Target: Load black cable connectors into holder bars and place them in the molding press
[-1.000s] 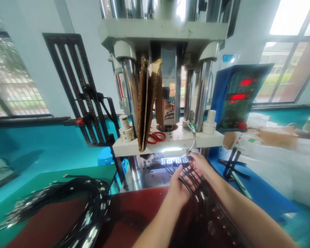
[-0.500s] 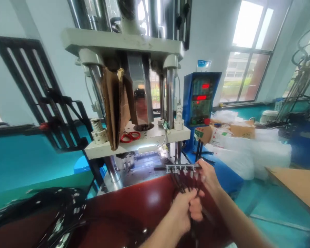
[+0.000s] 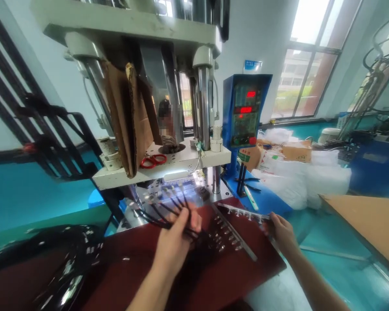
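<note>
Black cables: fanned bundle, ends pointing far toward the lit mold, gripped near centre. Runner strip: thin, grey, small molded nubs, roughly level, held at its right end.

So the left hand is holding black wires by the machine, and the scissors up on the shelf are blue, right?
Not quite. In the head view the scissors on the shelf have red handles, not blue. The rest holds: the left hand is gripping a fan of black wires in front of the machine.
</note>
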Demonstrator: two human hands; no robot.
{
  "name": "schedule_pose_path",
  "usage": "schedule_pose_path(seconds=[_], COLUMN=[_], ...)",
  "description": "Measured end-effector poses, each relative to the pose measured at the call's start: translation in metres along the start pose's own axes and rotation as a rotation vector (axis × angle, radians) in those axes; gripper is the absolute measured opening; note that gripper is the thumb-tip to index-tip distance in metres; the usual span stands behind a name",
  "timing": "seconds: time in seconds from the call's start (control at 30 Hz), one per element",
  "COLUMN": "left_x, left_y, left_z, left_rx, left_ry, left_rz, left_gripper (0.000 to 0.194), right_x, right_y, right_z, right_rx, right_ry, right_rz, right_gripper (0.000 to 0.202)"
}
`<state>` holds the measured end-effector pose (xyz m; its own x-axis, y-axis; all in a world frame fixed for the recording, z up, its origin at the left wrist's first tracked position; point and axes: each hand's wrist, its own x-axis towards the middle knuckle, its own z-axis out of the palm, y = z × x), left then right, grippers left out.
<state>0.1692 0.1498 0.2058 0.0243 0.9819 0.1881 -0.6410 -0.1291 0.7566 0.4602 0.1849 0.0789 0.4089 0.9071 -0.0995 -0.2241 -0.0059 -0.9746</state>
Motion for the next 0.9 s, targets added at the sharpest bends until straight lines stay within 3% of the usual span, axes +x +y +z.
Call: schedule_pose_path(seconds=[0.07,0.13,0.23,0.33,0.4,0.47,0.53,0.63,0.7,0.77,0.9], left_x=[0.005,0.007,0.009,0.008,0.006,0.003,0.003,0.009,0.018,0.028,0.043], left_y=[0.019,0.033,0.047,0.058,0.064,0.068,0.071,0.076,0.086,0.106,0.181], left_z=[-0.011,-0.024,-0.042,-0.054,-0.056,-0.055,-0.054,-0.062,-0.079,-0.105,-0.168], left_rx=[0.063,0.133,0.245,0.329,0.332,0.309,0.309,0.380,0.399,0.381,0.348], left_ry=[0.121,0.227,0.311,0.324,0.299,0.269,0.264,0.324,0.414,0.565,0.916], left_rz=[0.176,0.305,0.392,0.439,0.455,0.461,0.471,0.524,0.603,0.711,0.848], left_gripper=[0.013,0.018,0.024,0.021,0.018,0.016,0.014,0.015,0.016,0.016,0.017], right_x=[-0.005,-0.003,0.002,-0.011,-0.037,-0.071,-0.101,-0.122,-0.119,-0.110,-0.095], right_y=[0.004,0.005,0.000,-0.009,-0.014,-0.013,-0.007,0.011,0.023,0.033,0.037], right_z=[-0.010,-0.020,-0.025,0.004,0.046,0.098,0.148,0.196,0.206,0.204,0.192], right_rx=[-0.124,-0.402,-0.974,-1.343,-1.332,-1.233,-1.246,-1.326,-1.263,-1.103,-0.829], right_ry=[-0.083,-0.180,-0.285,-0.273,-0.313,-0.640,-0.896,-1.063,-1.099,-1.076,-0.957], right_rz=[0.011,-0.066,-0.382,-0.759,-1.001,-1.155,-1.140,-1.010,-1.007,-1.103,-1.345], right_gripper=[0.030,0.035,0.025,0.028,0.035,0.035,0.040,0.019,0.008,0.015,0.014])
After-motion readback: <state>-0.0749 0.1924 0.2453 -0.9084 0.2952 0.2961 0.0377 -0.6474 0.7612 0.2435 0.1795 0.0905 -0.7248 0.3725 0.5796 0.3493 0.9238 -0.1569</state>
